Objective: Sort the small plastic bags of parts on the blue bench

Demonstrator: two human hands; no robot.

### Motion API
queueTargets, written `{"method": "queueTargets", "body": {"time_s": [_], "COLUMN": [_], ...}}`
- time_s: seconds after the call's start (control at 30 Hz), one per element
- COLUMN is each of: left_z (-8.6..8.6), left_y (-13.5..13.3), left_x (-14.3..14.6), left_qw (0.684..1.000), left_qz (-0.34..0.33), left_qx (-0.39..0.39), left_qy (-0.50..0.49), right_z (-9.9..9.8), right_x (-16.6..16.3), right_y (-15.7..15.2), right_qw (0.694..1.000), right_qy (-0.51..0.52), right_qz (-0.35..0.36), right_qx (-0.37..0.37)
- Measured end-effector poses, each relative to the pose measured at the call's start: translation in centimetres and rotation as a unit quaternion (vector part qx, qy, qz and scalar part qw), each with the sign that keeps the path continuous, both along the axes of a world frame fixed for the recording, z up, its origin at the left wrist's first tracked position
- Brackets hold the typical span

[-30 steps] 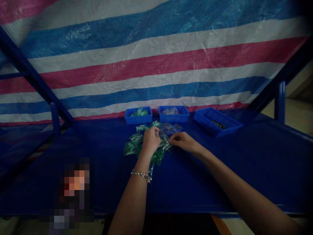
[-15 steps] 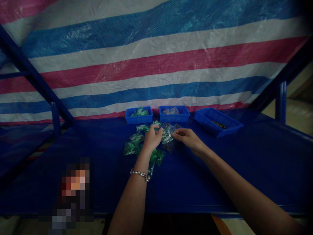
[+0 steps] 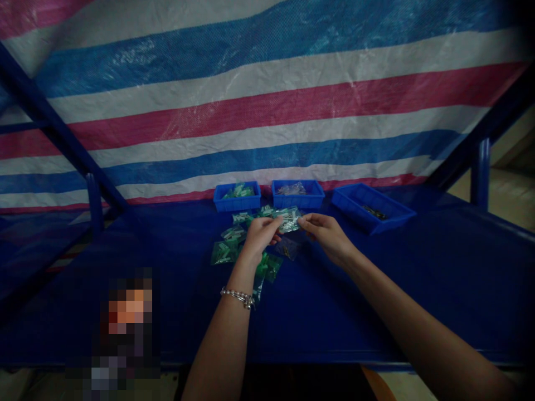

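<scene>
Between my two hands a small clear plastic bag (image 3: 289,219) with pale greenish pieces inside is held at its sides. My left hand (image 3: 262,234), with a bracelet on the wrist, pinches the bag's left edge. The fingertips of my right hand (image 3: 324,231) close on its right edge. Below the held bag lies another clear bag (image 3: 287,249) with a few small brassy pieces. Around and partly behind my left hand, several green-tinted bags (image 3: 224,252) are spread on the blue table (image 3: 326,312).
At the back stand a blue bin of greenish bags (image 3: 237,196), a blue bin of clear bags (image 3: 297,194) and an angled blue bin with dark metal pieces (image 3: 373,208). A striped tarp (image 3: 267,111) hangs behind. Blue frame bars (image 3: 484,175) flank the table.
The greenish-filled bag has come up a little, away from me, and my left thumb now lies on its edge. The brassy-piece bag beneath shows more fully.
</scene>
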State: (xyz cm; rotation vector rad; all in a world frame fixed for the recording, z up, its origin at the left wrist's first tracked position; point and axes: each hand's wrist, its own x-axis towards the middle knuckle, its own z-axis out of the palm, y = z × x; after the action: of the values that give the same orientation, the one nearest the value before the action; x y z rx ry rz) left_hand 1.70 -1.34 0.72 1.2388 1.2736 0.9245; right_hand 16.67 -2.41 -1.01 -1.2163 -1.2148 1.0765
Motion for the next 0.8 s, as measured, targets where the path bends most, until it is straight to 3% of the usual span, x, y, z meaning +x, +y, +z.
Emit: {"method": "queueTargets", "body": {"time_s": [0.37, 0.8], "left_z": [0.09, -0.16], "left_y": [-0.02, 0.26], "left_x": [0.09, -0.02], "left_qw": [0.999, 0.998], "left_qz": [-0.004, -0.018], "left_qx": [0.033, 0.065], "left_qy": [-0.004, -0.019], "right_z": [-0.64, 0.07], "right_x": [0.26, 0.13], "right_y": [0.23, -0.26], "right_qw": [1.000, 0.999], "right_qy": [0.013, 0.029], "right_qz": [0.024, 0.022], "right_qx": [-0.007, -0.022]}}
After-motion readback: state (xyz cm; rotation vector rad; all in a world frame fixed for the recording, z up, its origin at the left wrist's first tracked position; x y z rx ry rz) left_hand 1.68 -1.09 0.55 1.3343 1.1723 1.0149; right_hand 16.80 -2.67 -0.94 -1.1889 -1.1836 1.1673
